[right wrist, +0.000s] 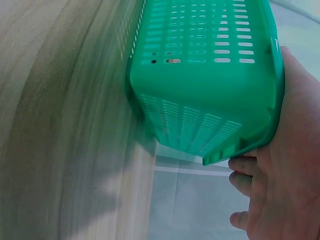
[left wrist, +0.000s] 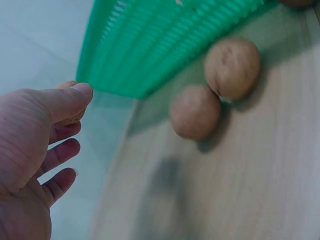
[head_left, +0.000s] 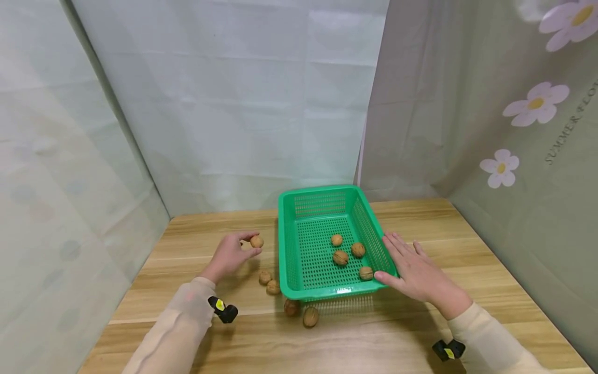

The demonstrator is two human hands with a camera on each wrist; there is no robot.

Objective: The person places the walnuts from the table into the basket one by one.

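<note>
Pinching a walnut [head_left: 256,241] in the left hand [head_left: 230,255], left of the green basket [head_left: 327,195]; flat right hand [head_left: 416,272] pressed the basket's right side, nothing grasped.

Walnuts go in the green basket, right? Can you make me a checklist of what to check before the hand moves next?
1. Walnut in the grip of the left hand: ok, pinched between thumb and fingers.
2. Basket held steady: ok, the right hand lies flat against its right rim.
3. Room in the basket: ok, only four walnuts inside, with bare floor around them.
4. Way to the basket free: ok, nothing stands between the held walnut and the left wall.
5. Walnuts left on the table: not ok, four loose walnuts remain by the basket's near left corner.
6. Basket flat on the table: cannot tell.
</note>
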